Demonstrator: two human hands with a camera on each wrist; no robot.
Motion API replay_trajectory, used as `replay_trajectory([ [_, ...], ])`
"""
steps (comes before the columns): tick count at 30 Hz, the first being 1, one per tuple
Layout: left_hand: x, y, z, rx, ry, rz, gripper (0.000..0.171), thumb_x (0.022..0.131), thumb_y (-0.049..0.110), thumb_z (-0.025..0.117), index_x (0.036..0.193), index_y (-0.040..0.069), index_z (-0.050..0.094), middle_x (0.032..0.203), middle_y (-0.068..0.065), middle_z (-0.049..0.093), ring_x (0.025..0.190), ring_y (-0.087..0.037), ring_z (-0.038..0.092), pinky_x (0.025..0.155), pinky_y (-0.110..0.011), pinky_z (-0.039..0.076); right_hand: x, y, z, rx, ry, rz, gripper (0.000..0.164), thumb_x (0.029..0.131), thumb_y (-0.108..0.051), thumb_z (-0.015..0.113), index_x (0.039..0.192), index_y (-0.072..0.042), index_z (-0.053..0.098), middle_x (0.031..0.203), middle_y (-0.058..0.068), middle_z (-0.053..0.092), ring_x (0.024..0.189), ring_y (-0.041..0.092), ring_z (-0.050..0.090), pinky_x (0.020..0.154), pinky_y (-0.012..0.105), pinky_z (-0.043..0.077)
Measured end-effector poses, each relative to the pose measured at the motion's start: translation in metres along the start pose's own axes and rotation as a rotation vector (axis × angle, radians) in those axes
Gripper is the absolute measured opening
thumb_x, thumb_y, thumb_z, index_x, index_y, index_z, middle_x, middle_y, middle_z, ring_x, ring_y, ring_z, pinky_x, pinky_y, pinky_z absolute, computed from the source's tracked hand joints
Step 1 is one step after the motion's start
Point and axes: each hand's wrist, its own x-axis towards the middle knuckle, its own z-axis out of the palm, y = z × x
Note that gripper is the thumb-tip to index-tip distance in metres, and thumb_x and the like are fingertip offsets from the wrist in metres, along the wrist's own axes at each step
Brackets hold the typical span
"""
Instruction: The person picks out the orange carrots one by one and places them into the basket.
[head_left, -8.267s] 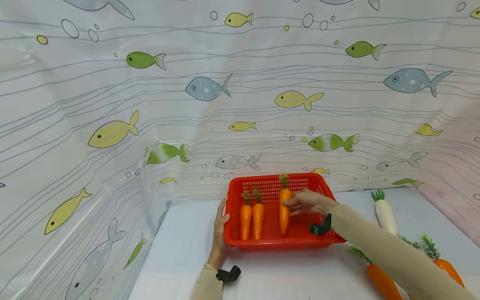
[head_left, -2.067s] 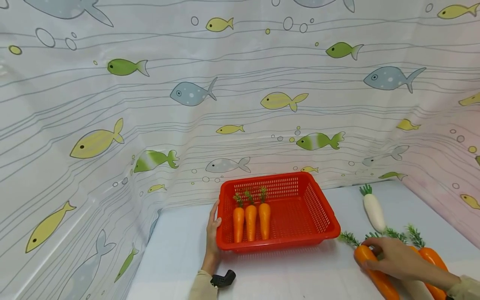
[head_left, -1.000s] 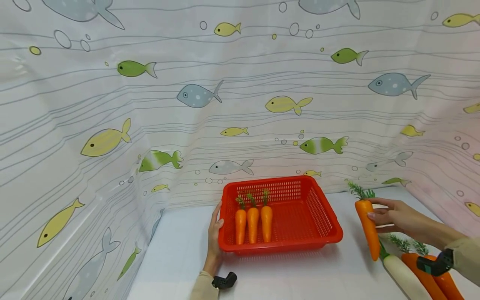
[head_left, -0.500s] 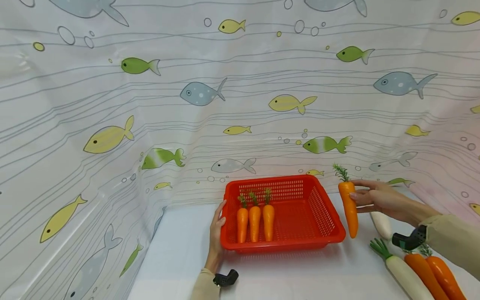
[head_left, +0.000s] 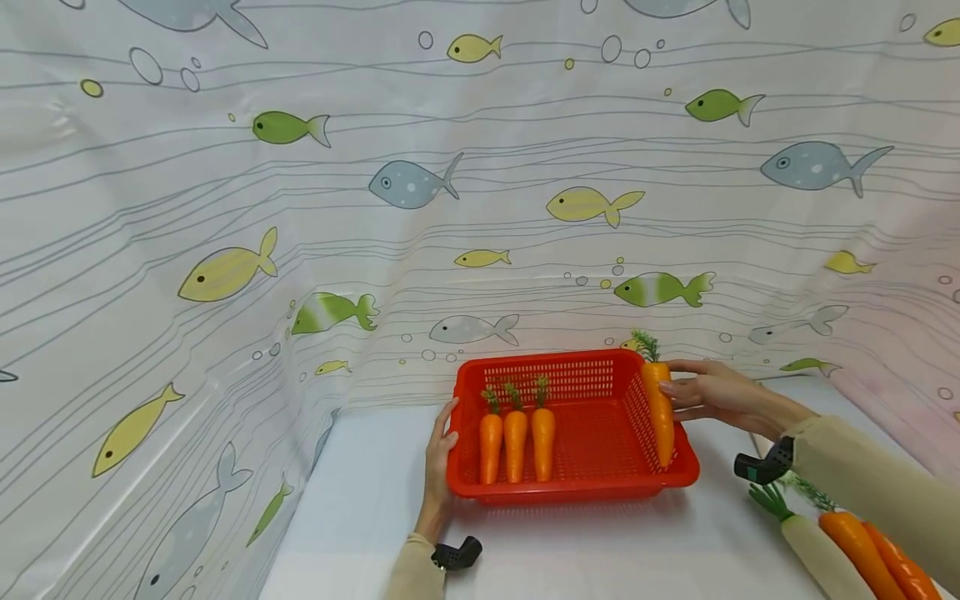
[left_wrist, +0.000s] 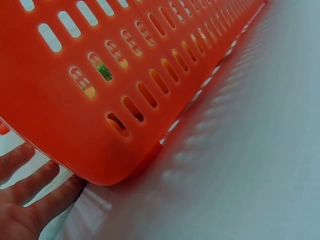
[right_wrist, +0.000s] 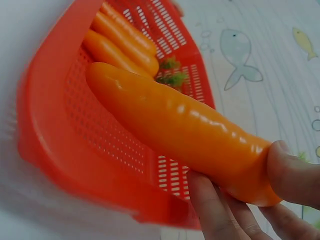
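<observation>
My right hand (head_left: 712, 392) pinches an orange carrot (head_left: 658, 412) with a green leafy top between thumb and fingers. In the head view the carrot overlaps the right wall of the red plastic basket (head_left: 570, 490), tip pointing down. The right wrist view shows the held carrot (right_wrist: 185, 125) over the basket's end. Three more carrots (head_left: 516, 446) lie side by side in the basket's left half, tops toward the back. My left hand (head_left: 437, 458) rests against the basket's left side with its fingers extended; the left wrist view shows the fingertips at the slotted wall (left_wrist: 110, 150).
On the table's right lie a white radish (head_left: 825, 554) with green leaves and two carrots (head_left: 862, 546) beside it. Another white radish behind them is mostly hidden by my right arm (head_left: 862, 467). A fish-patterned curtain (head_left: 525, 283) stands behind the basket.
Since the oldest frame, a third carrot has been set down in the basket. My right hand has picked up another carrot from the right side and carried it left to the basket.
</observation>
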Motion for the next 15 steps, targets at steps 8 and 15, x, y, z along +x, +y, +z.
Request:
replay_trajectory([
  [8,0.001,0.0,0.001,0.006,0.006,0.008,0.061,0.104,0.016,0.033,0.165,0.018,0.038,0.174,-0.004,0.03,0.155,-0.037,0.038,0.124,-0.054,0.038,0.024,0.001,0.015,0.046,-0.018,0.001,0.081,0.105,-0.023,0.064,0.164,0.008,0.018,0.138,0.021,0.062,0.11,0.025,0.073,0.099,0.048,0.062],
  [15,0.001,-0.002,0.0,0.016,0.008,0.012,0.061,0.104,0.016,0.033,0.165,0.02,0.039,0.174,-0.004,0.032,0.154,-0.036,0.04,0.123,-0.054,0.039,0.037,0.001,0.028,0.06,-0.026,0.008,0.086,0.104,-0.021,0.065,0.164,0.012,0.012,0.145,0.028,0.055,0.112,0.027,0.072,0.103,0.053,0.058],
])
